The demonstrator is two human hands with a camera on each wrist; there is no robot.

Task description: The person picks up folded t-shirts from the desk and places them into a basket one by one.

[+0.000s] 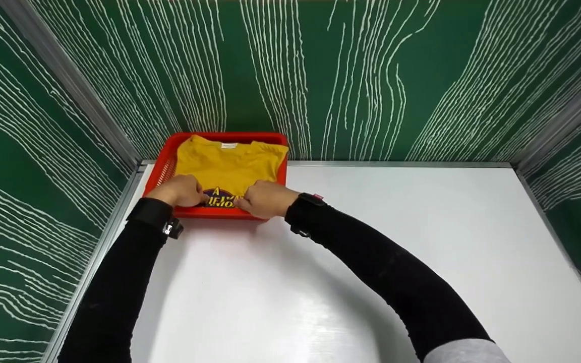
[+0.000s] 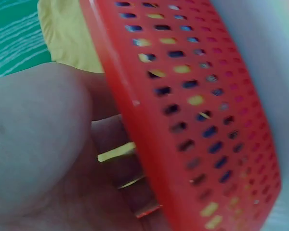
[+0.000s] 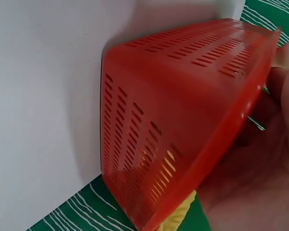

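Note:
A yellow T-shirt [image 1: 227, 164] lies in a red plastic basket [image 1: 220, 213], its collar side with a white label toward the back wall. Dark print with yellow letters shows at its near part, between the hands. My left hand [image 1: 184, 190] grips the shirt near the basket's front left. Opposite it, my right hand [image 1: 265, 198] pinches the shirt near the front right, thumb pointing inward. In both wrist views the fingers reach behind the basket's rim [image 2: 135, 103], and their tips are hidden. Yellow and dark cloth shows through the slotted basket wall [image 3: 135, 144].
The basket stands at the back left of a white table [image 1: 371, 242], close to a green wall [image 1: 315, 75] with white wavy lines. Another such wall [image 1: 18, 151] rises along the left edge. A metal strip [image 1: 401, 164] runs along the table's back edge.

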